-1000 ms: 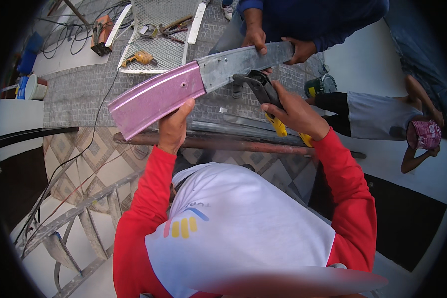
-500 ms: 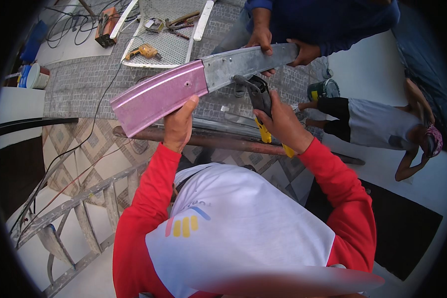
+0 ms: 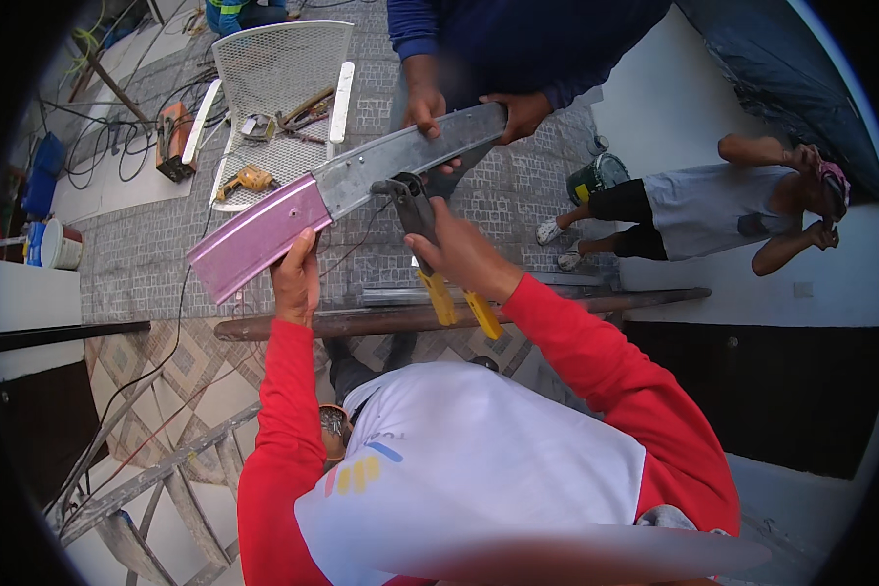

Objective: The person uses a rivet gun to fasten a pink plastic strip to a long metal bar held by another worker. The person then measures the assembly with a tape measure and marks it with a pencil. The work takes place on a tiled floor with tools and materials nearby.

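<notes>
The right grip (image 3: 464,256) wraps a black hand tool (image 3: 415,215) with yellow handles, its head against the lower edge of a dull grey metal channel (image 3: 386,163). The left grip (image 3: 296,277) holds the glossy, ribbed pink section (image 3: 262,238) meeting that channel's near end. A co-worker's hands (image 3: 523,115) hold the far end. Beyond stands a white mesh chair (image 3: 278,63).

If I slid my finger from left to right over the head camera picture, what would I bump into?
White bucket → orange box → pink metal piece → black-and-yellow hand tool → dark green bucket → another person's grey shirt.
</notes>
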### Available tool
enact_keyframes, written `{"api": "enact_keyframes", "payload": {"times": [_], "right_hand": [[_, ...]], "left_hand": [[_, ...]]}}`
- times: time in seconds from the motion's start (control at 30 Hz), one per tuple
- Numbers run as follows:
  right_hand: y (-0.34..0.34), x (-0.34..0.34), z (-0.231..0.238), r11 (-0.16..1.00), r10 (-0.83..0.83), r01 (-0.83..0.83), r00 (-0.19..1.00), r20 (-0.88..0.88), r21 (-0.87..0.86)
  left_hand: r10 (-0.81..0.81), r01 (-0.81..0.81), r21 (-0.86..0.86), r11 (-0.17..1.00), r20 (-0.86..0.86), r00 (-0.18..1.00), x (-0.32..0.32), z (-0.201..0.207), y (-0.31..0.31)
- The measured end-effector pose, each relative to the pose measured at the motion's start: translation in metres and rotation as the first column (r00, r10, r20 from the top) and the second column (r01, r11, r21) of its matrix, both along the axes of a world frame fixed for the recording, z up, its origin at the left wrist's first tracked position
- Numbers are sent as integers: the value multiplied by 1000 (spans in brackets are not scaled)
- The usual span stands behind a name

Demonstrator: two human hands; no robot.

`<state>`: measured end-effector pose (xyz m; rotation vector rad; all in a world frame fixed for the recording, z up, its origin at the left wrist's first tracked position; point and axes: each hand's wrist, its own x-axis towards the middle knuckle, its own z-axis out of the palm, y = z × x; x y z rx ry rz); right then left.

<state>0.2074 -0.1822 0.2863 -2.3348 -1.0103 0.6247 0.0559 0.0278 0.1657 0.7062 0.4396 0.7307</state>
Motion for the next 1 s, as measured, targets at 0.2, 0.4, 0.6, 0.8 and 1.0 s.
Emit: {"api": "enact_keyframes", "payload": {"times": [0.2, 0.4, 0.6, 0.8, 1.0], "right_hand": [[15, -9, -13, 999, -2, 2, 1000, -1, 54], [45, -6, -46, 998, -33, 33, 999, -3, 49], [50, -17, -58, 966, -63, 134, 951, -303, 221], [35, -36, -65, 960, -27, 188, 799, -600, 208], [52, -44, -78, 948, -144, 260, 864, -482, 184]], "left_hand": [[-226, 213, -86, 973, -179, 958, -27, 2, -77], [-583, 618, -13, 786, -348, 734, -20, -4, -166], [-382, 548, 182, 817, -541, 749, -13, -3, -155], [-203, 510, 407, 758, -595, 778, -32, -7, -141], [-184, 550, 378, 744, -676, 714, -39, -11, -131]]}}
